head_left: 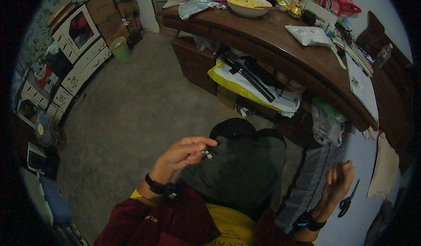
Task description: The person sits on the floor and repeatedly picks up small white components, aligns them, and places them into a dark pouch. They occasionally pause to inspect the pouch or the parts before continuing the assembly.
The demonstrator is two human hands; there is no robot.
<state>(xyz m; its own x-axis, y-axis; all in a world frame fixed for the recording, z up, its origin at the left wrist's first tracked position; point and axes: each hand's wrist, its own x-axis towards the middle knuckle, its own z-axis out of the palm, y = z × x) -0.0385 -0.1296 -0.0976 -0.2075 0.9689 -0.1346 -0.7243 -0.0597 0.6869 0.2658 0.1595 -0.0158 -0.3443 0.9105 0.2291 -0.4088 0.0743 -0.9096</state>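
Observation:
Over my dark-trousered lap, my left hand is closed, thumb against the fingers. A small white thing, too small to name, is pinched there and sticks out below the fingertips. My right hand is raised off to the right, its fingers bent together in a pinch. Whatever it holds, if anything, is too fine to make out. Just beside the right wrist, a pair of black-handled scissors lies on the pale blue surface.
A long brown desk curves ahead, bearing a bowl of yellow food, bottles and a white packet. Clear plastic bags hang below its right part. White cabinets, a green bin and a fan stand at left.

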